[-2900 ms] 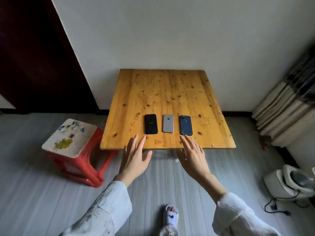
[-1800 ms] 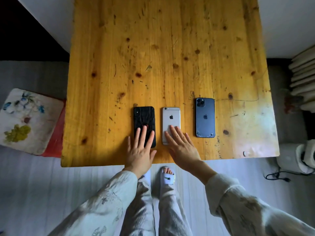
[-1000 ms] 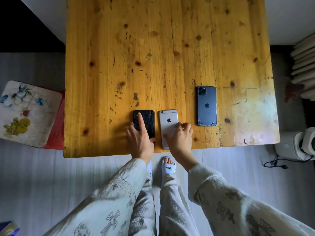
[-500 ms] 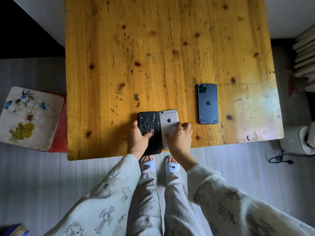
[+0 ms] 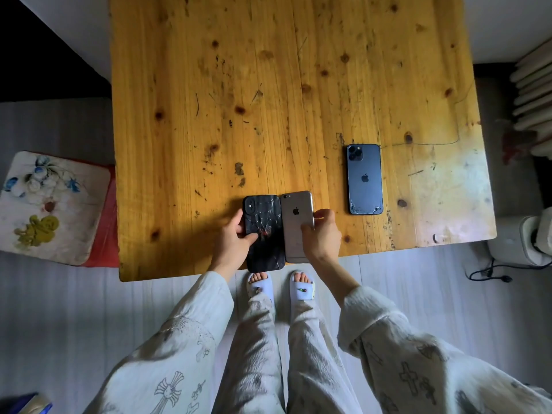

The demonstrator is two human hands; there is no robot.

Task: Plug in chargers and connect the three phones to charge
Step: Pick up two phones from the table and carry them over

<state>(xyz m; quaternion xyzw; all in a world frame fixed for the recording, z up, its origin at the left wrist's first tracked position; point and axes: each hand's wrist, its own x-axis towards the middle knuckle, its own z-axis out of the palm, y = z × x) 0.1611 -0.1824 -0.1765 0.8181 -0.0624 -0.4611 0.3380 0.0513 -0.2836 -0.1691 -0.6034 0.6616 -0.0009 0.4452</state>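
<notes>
Far left, on the floor: I see a red stool point(image 5: 101, 222) with a pale flowered cushion point(image 5: 50, 204) on top, standing just beside the table.
Table: a yellow wooden table point(image 5: 268, 85) fills the middle of my view, its near edge toward the person's feet.
Left hand: my left hand point(image 5: 231, 242) is curled around the black phone point(image 5: 264, 234), thumb across its back and fingers on its left edge; it has the phone gripped.
Black phone: it lies back up with a cracked-looking pattern, its lower end sticking out past the table's near edge.
Silver phone: the silver phone point(image 5: 295, 225) sits back up, touching the black phone's right side.
Right hand: my right hand point(image 5: 324, 237) is closed on the silver phone's right edge, fingertips pinching it there; I cannot tell whether either phone is lifted off the wood.
Blue phone: the blue phone point(image 5: 364, 179) lies alone, back up, well apart to the right, cracked at its lower corners.
Far right, on the floor: a white appliance point(image 5: 525, 240) with a loose black cord point(image 5: 487, 271).
</notes>
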